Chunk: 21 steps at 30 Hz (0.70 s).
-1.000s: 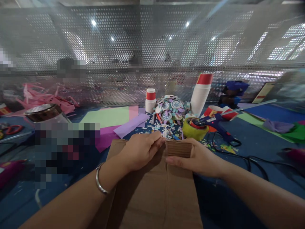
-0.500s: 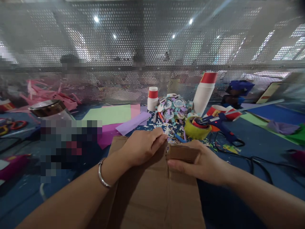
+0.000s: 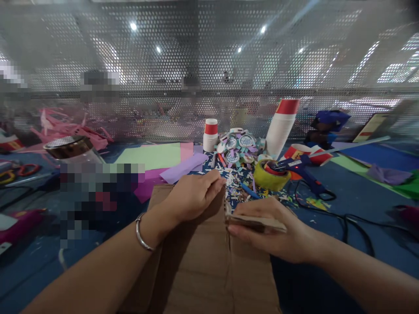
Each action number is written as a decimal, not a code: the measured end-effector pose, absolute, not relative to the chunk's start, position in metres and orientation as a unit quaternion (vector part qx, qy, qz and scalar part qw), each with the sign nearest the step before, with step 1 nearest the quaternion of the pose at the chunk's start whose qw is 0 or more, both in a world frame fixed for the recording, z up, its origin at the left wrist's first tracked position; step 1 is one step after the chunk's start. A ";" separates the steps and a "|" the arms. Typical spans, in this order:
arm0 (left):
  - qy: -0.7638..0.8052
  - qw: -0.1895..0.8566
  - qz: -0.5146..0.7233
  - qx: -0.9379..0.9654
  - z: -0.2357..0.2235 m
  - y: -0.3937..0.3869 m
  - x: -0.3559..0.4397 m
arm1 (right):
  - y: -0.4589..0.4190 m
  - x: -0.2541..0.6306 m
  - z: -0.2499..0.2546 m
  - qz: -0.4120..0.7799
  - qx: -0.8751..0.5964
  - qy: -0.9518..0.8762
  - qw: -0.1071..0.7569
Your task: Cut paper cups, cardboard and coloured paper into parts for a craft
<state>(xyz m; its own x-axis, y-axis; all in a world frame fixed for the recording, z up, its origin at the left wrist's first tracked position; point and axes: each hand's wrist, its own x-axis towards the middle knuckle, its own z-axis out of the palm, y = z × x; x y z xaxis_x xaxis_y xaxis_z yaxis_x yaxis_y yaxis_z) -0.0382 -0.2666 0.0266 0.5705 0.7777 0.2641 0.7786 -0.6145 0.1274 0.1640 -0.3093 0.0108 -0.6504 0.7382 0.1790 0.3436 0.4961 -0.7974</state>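
Cardboard sheet lies on the worktop, near-edge side, that edge out of view. Long axis runs away from us, far end pointing at the worktop's far edge. Flap is bent up at the sheet's far right corner, long axis crosswise. Our right hand pinches it, thumb below, fingers above. Our left hand curls on the sheet, left of the flap, farther from it; can't tell if gripping. Tape roll and glue gun sit beyond, toward the far right corner.
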 end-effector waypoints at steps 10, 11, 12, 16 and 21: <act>-0.442 0.018 -0.147 -0.884 0.030 -0.270 -0.039 | -0.312 0.163 0.003 0.520 -0.324 -0.743 0.267; -0.442 0.014 -0.148 -0.885 0.030 -0.270 -0.039 | -0.314 0.163 0.005 0.480 -0.314 -0.776 0.263; -0.440 0.010 -0.149 -0.885 0.029 -0.269 -0.040 | -0.315 0.164 0.007 0.442 -0.297 -0.805 0.262; -0.441 0.020 -0.152 -0.884 0.030 -0.267 -0.041 | -0.314 0.164 0.011 0.395 -0.271 -0.835 0.271; -0.460 0.055 -0.153 -0.873 0.032 -0.271 -0.043 | -0.312 0.161 0.001 0.552 -0.336 -0.716 0.265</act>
